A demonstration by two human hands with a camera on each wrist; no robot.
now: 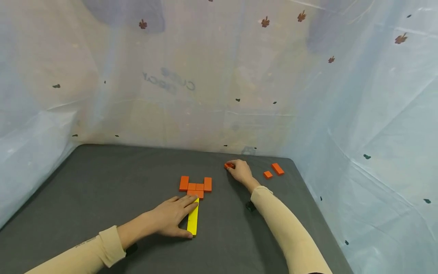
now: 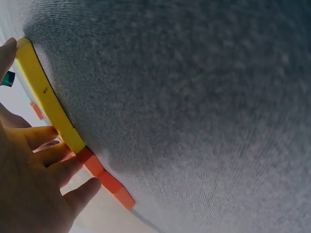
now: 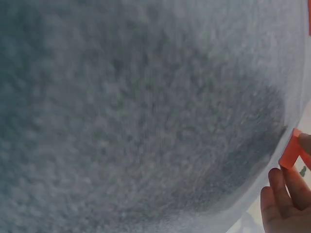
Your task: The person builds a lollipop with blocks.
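A long yellow block lies on the dark table with its far end against a group of orange blocks set edge to edge. My left hand rests along the yellow block, the thumb at its near end and extended fingers by its far end. Those fingers also reach the nearest orange block, as the left wrist view shows. Farther back and to the right, my right hand pinches an orange block between thumb and finger. Part of that block is hidden by the fingers.
A small square orange block and a longer orange block lie apart to the right of the right hand. The dark table ends at a translucent plastic sheet at the back and sides.
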